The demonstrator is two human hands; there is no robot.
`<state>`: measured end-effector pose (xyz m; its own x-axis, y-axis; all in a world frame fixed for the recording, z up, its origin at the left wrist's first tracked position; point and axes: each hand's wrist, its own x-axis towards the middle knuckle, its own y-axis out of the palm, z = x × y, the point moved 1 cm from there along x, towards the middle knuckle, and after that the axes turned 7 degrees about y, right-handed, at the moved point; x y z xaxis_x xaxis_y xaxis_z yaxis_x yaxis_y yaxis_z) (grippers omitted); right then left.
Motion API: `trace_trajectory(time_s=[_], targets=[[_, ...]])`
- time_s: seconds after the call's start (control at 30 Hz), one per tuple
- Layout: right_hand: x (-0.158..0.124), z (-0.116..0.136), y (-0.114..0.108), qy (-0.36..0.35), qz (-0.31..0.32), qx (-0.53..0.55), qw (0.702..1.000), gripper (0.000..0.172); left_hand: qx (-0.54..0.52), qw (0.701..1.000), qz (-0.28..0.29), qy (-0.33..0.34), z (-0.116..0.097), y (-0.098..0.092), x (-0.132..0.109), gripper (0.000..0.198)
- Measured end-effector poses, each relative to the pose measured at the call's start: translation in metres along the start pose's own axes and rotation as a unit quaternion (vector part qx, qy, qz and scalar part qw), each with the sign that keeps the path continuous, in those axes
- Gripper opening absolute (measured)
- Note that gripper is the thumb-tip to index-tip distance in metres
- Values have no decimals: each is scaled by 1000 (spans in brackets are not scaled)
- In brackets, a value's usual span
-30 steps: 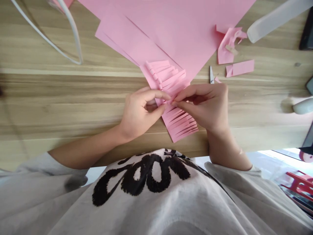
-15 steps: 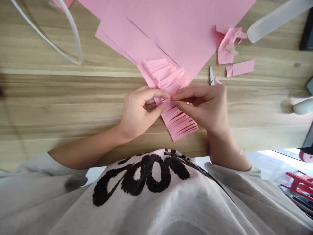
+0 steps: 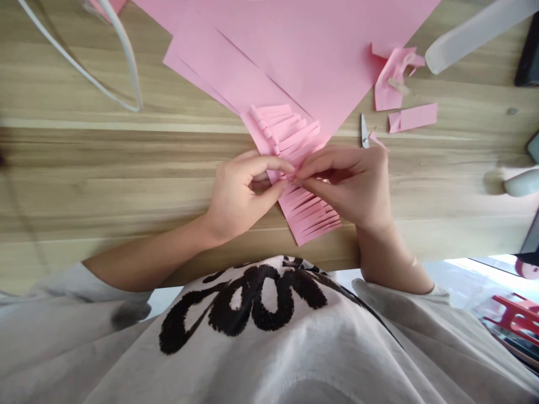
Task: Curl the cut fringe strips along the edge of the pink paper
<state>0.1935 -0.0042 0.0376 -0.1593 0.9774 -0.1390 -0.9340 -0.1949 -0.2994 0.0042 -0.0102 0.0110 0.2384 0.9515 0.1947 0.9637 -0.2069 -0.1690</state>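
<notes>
The left hand (image 3: pixel 240 196) and right hand (image 3: pixel 347 188) each pinched the fringed pink paper (image 3: pixel 305 210) between finger and thumb; scissors (image 3: pixel 364 132) lay just beyond the right hand on the surface (image 3: pixel 105 168).

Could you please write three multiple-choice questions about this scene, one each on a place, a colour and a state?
1. Where do the small scissors lie? A) on the wooden table, beyond the right hand; B) on the large paper sheet; C) on the shirt.
2. What colour is the paper pinched by the left hand and the right hand? A) blue; B) pink; C) yellow.
3. What state is that paper in? A) uncut; B) crumpled into a ball; C) slit into narrow strips.

1: A, the blades show on the wood past the right hand. 2: B, the held paper is pink. 3: C, parallel cuts run along it on both sides of the fingers.
</notes>
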Motion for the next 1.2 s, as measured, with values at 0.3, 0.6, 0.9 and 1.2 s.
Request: trace_trajectory(time_s=[0.3,0.6,0.9,1.2], targets=[[0,-3,1,1,11,11,1000,22,16,999,-16,36,11,1,1,15],[-1,-2,2,-6,13,11,1000,22,-6,1000,0,16,4,1,-1,15],[0,-1,1,-19,9,-23,1000,21,-9,1000,8,-14,3,1,-1,17],[-1,0,2,-15,13,-16,1000,20,-9,1000,6,-13,3,1,-1,17]])
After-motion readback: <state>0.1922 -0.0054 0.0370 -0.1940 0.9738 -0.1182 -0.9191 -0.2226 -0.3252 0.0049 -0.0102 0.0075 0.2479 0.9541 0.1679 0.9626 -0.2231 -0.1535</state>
